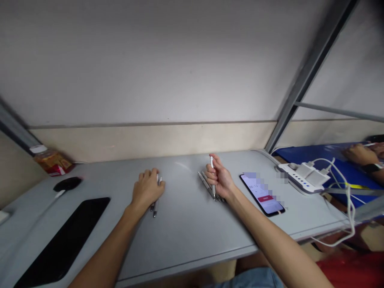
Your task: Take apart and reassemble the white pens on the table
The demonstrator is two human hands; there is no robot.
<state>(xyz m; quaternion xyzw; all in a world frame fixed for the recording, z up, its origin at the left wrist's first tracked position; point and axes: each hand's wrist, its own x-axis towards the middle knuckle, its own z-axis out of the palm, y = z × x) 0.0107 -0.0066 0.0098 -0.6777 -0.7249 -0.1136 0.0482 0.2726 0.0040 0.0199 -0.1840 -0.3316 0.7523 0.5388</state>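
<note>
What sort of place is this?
Maybe a shared study or work room: there's a grey desk, a power strip, and another person's hand at a blue desk next to it.

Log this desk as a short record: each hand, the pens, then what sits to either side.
Left hand: the left hand lies over loose pens; its grip is unclear
Right hand: the right hand grips one upright pen, thumb at its top
Pen group: more pens lie on the desk by the right hand, partly hidden
Right side: lit phone, then power strip with plugs in
Left side: black pad in front, bottle at back
</note>
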